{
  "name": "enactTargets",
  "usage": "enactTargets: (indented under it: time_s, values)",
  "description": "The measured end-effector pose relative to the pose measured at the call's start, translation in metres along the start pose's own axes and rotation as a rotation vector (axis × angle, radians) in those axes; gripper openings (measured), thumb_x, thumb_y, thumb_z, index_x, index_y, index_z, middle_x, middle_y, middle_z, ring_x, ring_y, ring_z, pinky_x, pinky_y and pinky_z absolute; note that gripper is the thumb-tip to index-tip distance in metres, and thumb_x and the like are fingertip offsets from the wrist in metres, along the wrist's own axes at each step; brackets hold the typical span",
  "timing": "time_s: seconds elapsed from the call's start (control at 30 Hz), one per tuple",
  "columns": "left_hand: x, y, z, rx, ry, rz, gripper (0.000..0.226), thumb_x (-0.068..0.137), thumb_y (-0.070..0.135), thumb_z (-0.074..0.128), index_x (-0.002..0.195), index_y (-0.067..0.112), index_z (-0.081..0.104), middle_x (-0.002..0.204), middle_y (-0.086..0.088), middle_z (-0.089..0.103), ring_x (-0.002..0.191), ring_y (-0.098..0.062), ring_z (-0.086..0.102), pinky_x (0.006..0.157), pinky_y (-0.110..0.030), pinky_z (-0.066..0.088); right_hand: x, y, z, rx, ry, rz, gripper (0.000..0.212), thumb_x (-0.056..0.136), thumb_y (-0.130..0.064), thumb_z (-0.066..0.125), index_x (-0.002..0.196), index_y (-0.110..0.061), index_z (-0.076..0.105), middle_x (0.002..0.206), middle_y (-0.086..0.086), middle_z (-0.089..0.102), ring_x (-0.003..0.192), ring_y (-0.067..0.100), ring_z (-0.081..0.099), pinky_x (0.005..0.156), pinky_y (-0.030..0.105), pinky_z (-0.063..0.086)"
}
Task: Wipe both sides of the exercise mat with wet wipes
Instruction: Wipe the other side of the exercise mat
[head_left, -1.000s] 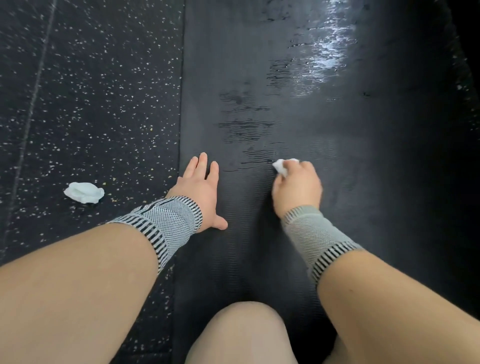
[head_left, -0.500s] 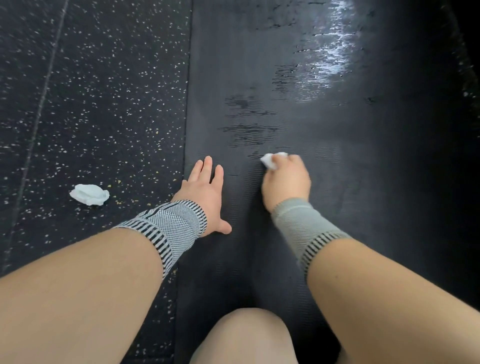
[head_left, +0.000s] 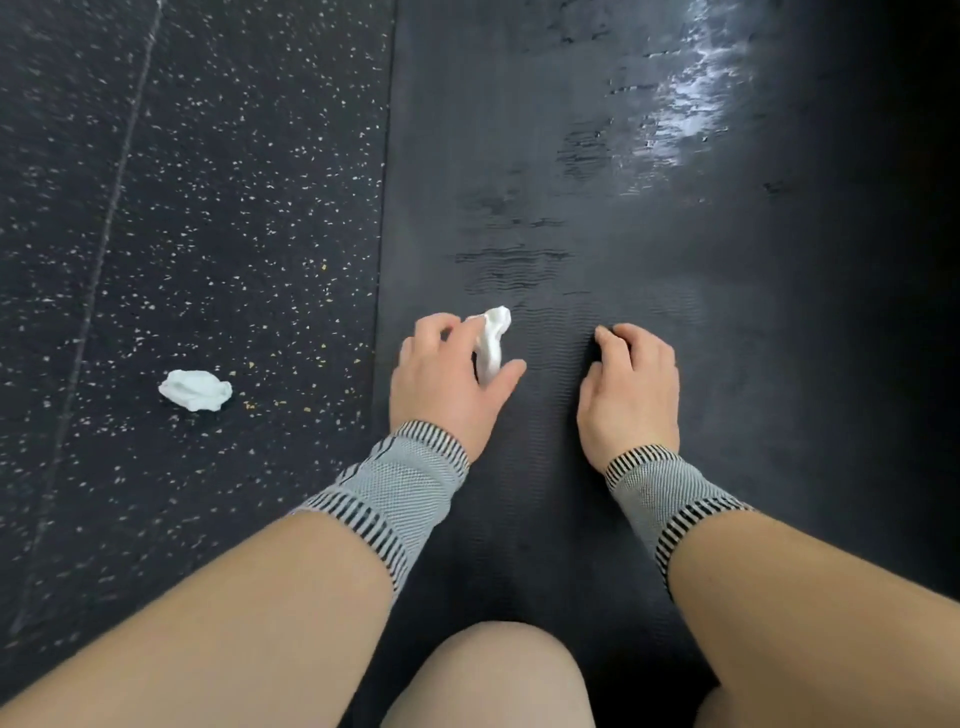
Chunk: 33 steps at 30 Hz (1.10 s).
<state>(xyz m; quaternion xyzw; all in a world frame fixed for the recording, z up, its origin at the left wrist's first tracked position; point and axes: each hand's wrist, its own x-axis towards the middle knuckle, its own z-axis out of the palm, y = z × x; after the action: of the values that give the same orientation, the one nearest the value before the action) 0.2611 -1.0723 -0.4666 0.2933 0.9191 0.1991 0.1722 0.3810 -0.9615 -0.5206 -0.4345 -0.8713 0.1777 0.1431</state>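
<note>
A black textured exercise mat (head_left: 597, 467) lies lengthwise ahead of me, with wet streaks and a shiny wet patch (head_left: 680, 104) at the far right. My left hand (head_left: 447, 379) is near the mat's left edge and holds a crumpled white wet wipe (head_left: 492, 340) between thumb and fingers. My right hand (head_left: 631, 389) rests on the mat to the right of it, its fingers loosely bent, with nothing in it. Both wrists wear grey striped bands.
A second crumpled white wipe (head_left: 196, 389) lies on the speckled black floor (head_left: 208, 208) left of the mat. My bare knee (head_left: 493, 675) is on the mat at the bottom of the view. The mat's right side is in deep shadow.
The wipe has passed from my right hand to my left. My left hand, earlier flat on the mat, now grips it. My right hand has moved right, away from the wipe.
</note>
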Motion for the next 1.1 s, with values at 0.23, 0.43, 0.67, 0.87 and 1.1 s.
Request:
enactTargets:
  time_s: [0.23, 0.43, 0.67, 0.87, 1.1]
  values:
    - [0.019, -0.005, 0.001, -0.020, 0.047, -0.167, 0.025, 0.102, 0.036, 0.048, 0.115, 0.037, 0.069, 0.105, 0.014, 0.048, 0.088, -0.014, 0.056, 0.079, -0.022, 0.040, -0.002, 0.001, 0.001, -0.018, 0.008, -0.025, 0.036, 0.085, -0.009, 0.057, 0.120, -0.002, 0.059, 0.122, 0.015, 0.056, 0.115, 0.030, 0.044, 0.095, 0.043, 0.038]
    - [0.031, -0.038, -0.009, -0.070, 0.192, -0.409, 0.025, 0.099, 0.041, 0.049, 0.098, 0.033, 0.074, 0.097, 0.002, 0.060, 0.067, -0.014, 0.052, 0.064, -0.021, 0.038, -0.002, 0.002, 0.000, -0.032, 0.010, -0.045, 0.036, 0.083, -0.009, 0.059, 0.119, -0.002, 0.060, 0.121, 0.016, 0.056, 0.113, 0.033, 0.047, 0.093, 0.043, 0.040]
    - [0.021, 0.016, 0.024, -0.037, -0.006, -0.071, 0.026, 0.099, 0.039, 0.048, 0.120, 0.033, 0.062, 0.093, 0.015, 0.041, 0.081, -0.014, 0.046, 0.074, -0.018, 0.031, -0.002, 0.003, 0.001, -0.047, 0.006, -0.050, 0.038, 0.081, -0.008, 0.061, 0.118, -0.003, 0.061, 0.120, 0.015, 0.057, 0.112, 0.033, 0.049, 0.091, 0.044, 0.042]
    - [0.063, -0.031, -0.011, 0.084, 0.212, -0.375, 0.034, 0.100, 0.044, 0.047, 0.110, 0.017, 0.066, 0.092, 0.004, 0.053, 0.074, -0.019, 0.053, 0.065, -0.019, 0.037, -0.001, 0.001, 0.003, -0.068, 0.059, -0.053, 0.039, 0.081, -0.016, 0.048, 0.116, -0.006, 0.061, 0.118, 0.012, 0.058, 0.110, 0.030, 0.048, 0.091, 0.043, 0.042]
    - [0.060, 0.042, 0.038, -0.032, 0.070, -0.019, 0.027, 0.101, 0.031, 0.046, 0.121, 0.022, 0.062, 0.111, 0.005, 0.061, 0.094, -0.014, 0.059, 0.073, -0.016, 0.037, -0.003, 0.002, 0.000, -0.140, -0.062, -0.059, 0.044, 0.085, -0.014, 0.051, 0.128, -0.006, 0.053, 0.141, 0.013, 0.045, 0.136, 0.032, 0.034, 0.114, 0.048, 0.019]
